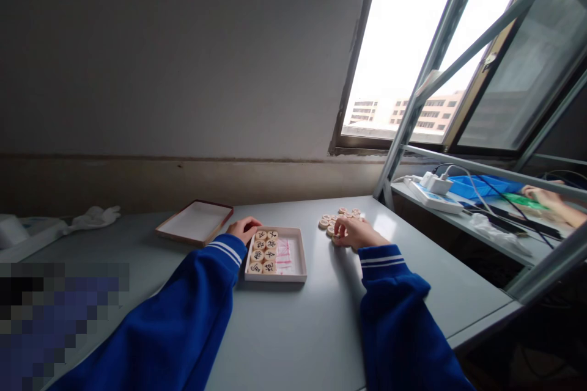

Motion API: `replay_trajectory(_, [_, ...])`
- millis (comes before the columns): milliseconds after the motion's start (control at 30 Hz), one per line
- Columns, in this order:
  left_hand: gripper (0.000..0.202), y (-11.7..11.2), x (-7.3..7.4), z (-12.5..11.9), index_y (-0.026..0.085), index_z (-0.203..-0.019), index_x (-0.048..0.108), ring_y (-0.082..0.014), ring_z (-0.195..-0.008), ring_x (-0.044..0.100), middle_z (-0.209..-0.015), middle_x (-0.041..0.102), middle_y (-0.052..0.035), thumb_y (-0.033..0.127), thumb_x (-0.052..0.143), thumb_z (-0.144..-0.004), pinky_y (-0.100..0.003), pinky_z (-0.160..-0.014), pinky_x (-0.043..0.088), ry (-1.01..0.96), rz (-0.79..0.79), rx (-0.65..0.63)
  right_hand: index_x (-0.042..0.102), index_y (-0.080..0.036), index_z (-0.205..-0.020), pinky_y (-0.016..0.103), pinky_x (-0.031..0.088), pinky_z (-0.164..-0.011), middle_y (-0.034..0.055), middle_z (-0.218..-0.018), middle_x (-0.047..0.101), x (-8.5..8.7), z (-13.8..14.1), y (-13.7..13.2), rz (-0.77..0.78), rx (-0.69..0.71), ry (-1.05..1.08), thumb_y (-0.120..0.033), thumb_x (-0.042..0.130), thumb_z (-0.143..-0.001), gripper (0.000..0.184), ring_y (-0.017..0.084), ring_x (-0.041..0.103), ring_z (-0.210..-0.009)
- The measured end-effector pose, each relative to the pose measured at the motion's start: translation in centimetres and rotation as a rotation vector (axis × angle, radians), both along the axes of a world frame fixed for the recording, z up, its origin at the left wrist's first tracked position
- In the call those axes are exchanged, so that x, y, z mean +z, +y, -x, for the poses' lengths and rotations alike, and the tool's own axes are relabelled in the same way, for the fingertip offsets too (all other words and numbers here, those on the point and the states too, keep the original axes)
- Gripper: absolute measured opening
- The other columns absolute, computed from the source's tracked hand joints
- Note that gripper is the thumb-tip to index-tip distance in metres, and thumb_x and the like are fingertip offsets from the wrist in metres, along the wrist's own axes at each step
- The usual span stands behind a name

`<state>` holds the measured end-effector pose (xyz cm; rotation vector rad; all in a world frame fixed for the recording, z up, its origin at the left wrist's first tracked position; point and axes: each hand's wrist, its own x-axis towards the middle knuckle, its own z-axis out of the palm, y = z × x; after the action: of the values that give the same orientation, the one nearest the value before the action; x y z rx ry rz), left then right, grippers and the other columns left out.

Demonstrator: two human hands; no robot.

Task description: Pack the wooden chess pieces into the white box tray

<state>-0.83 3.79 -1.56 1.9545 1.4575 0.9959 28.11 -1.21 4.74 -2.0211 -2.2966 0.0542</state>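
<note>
A shallow white box (298, 255) holds two columns of round wooden xiangqi pieces (270, 244) with dark characters, filling its left part. Pink-marked paper or plastic (284, 255) covers the floor beside them. My left hand (244, 230) is closed at the box's upper left corner, fingers on its rim. To the right of the box, more xiangqi pieces (324, 221) lie grouped on the table. Over their near side, my right hand (355, 233) has its fingertips pinched together on one piece, mostly hidden by the fingers.
The box lid (197, 222) lies inside-up at the left on the grey table (293, 330). A metal frame post (403, 128) rises at the table's far right corner. Beyond it, another desk carries a power strip (433, 194), a blue tray (477, 186) and another person's hand (545, 197).
</note>
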Motion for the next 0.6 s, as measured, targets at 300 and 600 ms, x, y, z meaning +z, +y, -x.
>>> replay_trajectory(300, [0.021, -0.4, 0.5, -0.2, 0.017, -0.076, 0.060, -0.0167, -0.077, 0.058, -0.079, 0.065, -0.0035, 0.022, 0.042, -0.068, -0.025, -0.070, 0.046, 0.036, 0.036, 0.022, 0.061, -0.018, -0.089, 0.024, 0.041, -0.068, 0.0026, -0.087, 0.059, 0.3, 6.0, -1.0, 0.064, 0.612, 0.393, -0.023, 0.063, -0.068, 0.022, 0.012, 0.054, -0.075])
replay_trajectory(600, [0.021, -1.1, 1.4, -0.5, 0.015, -0.077, 0.060, -0.0167, -0.079, 0.058, -0.080, 0.064, -0.0051, 0.021, 0.042, -0.068, -0.024, -0.072, 0.045, 0.062, 0.056, 0.017, 0.064, -0.022, -0.085, 0.027, 0.037, -0.077, -0.0005, -0.080, 0.059, -2.4, 10.1, -1.4, -0.055, 0.777, 0.342, -0.021, 0.063, -0.066, 0.018, 0.013, 0.052, -0.079])
